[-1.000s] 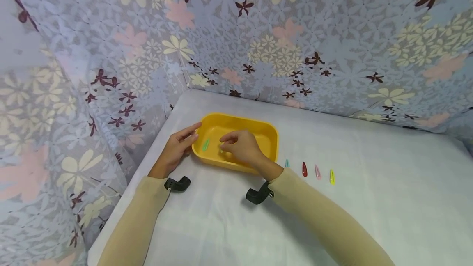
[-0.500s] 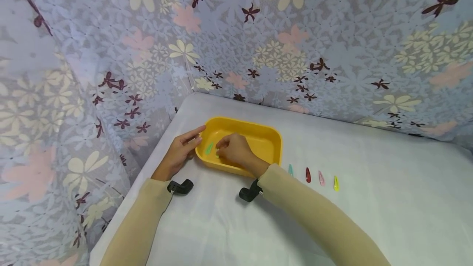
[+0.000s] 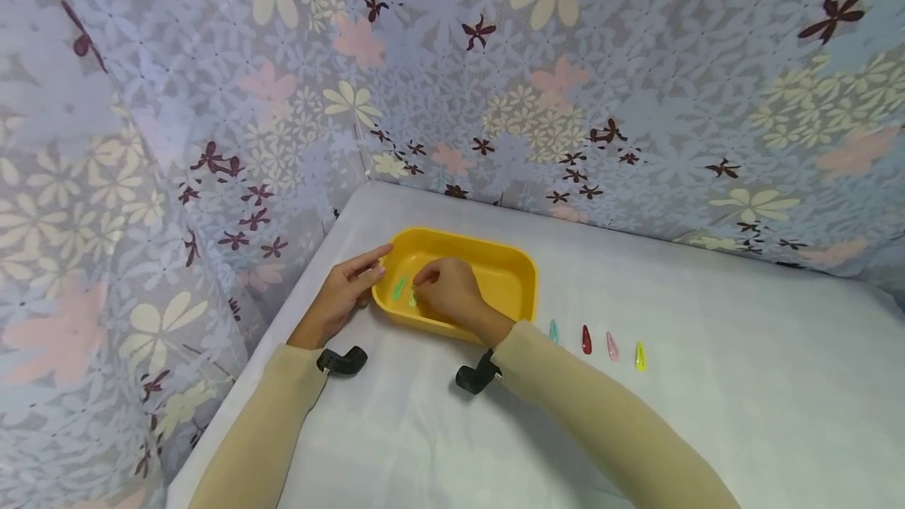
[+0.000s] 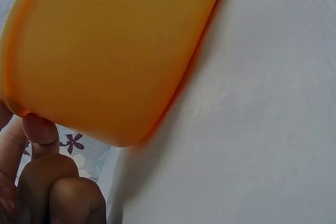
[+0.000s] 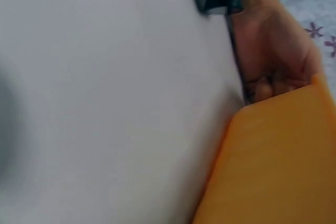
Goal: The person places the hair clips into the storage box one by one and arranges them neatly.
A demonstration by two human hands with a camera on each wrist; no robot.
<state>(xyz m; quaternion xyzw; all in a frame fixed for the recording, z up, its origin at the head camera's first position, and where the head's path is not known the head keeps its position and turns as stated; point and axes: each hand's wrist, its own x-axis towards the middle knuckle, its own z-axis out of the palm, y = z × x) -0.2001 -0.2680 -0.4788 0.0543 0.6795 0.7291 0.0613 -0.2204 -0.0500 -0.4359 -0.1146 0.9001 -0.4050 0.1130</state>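
My left hand [image 3: 341,295] holds the left end of the yellow plastic tray [image 3: 523,258], thumb and index finger at its rim; in the left wrist view other fingers [image 4: 79,198] curl below the tray's wall. Inside the tray, my right hand [image 3: 452,289] pinches the upper end of a pale yellow-green snap hair clip [image 3: 412,299] close over the tray floor. Just left of it lies a green hair clip [image 3: 399,287]. From the right wrist camera the right hand [image 5: 273,51] is partly behind the tray's wall [image 5: 278,156], and the clip is hidden.
Right of the tray, a blue hair clip [image 3: 554,331], a red one [image 3: 587,339], a pink one [image 3: 612,346] and a yellow one [image 3: 640,356] lie in a row on the white cloth [image 3: 742,383]. Flower-patterned fabric [image 3: 452,61] hangs behind and to the left.
My right hand has moved left and down with the yellow-green clip, bringing it beside the green one. The left hand stays at the tray's rim. The head view has shifted slightly.
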